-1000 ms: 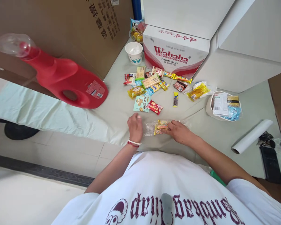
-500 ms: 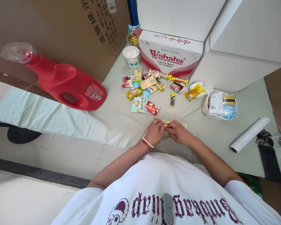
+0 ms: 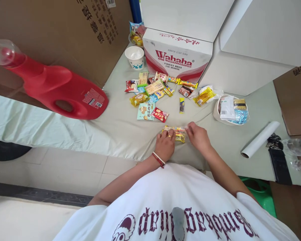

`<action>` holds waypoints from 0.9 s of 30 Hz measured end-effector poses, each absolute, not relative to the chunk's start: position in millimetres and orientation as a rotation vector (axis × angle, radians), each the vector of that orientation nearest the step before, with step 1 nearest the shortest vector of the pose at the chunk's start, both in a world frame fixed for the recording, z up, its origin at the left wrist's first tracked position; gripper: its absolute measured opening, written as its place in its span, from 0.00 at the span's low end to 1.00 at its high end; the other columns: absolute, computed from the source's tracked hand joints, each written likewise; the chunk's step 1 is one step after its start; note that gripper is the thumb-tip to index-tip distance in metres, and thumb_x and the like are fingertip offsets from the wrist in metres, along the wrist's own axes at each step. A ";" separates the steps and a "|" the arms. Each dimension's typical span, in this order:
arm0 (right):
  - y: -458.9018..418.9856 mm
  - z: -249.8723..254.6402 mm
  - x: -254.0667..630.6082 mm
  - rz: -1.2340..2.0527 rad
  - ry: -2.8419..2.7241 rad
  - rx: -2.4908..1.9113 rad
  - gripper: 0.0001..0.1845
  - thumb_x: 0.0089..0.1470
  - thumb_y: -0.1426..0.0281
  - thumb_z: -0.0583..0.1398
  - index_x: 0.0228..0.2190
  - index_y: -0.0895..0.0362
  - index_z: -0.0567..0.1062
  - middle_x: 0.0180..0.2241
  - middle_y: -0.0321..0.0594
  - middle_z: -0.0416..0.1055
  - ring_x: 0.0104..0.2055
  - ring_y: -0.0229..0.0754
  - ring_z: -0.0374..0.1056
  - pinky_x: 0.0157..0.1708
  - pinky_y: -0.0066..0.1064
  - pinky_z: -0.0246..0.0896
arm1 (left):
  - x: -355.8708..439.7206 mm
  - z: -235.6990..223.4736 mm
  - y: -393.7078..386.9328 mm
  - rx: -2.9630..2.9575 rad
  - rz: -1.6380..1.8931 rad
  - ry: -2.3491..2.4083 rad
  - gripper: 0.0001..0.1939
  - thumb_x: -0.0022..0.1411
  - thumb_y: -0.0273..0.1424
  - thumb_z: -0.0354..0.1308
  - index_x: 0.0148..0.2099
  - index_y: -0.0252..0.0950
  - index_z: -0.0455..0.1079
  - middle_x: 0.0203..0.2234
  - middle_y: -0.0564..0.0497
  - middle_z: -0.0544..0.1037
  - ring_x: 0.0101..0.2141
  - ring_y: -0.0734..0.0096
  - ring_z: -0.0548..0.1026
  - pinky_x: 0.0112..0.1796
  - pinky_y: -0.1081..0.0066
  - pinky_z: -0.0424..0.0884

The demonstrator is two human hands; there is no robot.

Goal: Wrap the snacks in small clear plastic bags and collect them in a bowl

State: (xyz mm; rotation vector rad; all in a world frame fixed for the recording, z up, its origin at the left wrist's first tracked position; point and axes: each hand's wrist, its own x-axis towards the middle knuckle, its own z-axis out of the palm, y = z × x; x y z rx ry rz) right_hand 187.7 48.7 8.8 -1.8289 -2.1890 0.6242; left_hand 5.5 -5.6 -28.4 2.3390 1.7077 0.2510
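Note:
A clear plastic packet (image 3: 180, 134) with yellow-wrapped snacks inside lies at the near edge of the covered table. My left hand (image 3: 165, 144) rests over its left part, fingers stretched out and pressing it down. At the packet's right end, my right hand (image 3: 198, 136) is closed in a pinch on the clear plastic. Just beyond lie a small dark-and-yellow snack (image 3: 182, 105), a red sachet (image 3: 160, 114) and a pale green sachet (image 3: 145, 111). Behind these is a pile of mixed snacks, including a beige biscuit pack (image 3: 154, 87).
A Wahaha carton (image 3: 177, 55) and a paper cup (image 3: 134, 58) stand at the back. To the left is a big red jug (image 3: 72, 90). On the right are a bin of packets (image 3: 217, 113), a white roll (image 3: 261, 139) and a black object (image 3: 279, 167).
My hands were together on the packet; now the right has moved right with the plastic's end, and the left has spread flat. More of the packet shows. The view has shifted slightly.

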 end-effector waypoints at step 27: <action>19.7 -8.7 127.2 0.250 -2.714 -1.480 0.23 0.63 0.67 0.58 0.57 0.64 0.70 0.52 0.57 0.71 0.52 0.56 0.63 0.48 0.46 0.61 | -45.9 -26.9 29.2 1.424 0.661 1.616 0.15 0.54 0.34 0.55 0.38 0.32 0.79 0.33 0.47 0.80 0.37 0.62 0.76 0.43 0.64 0.72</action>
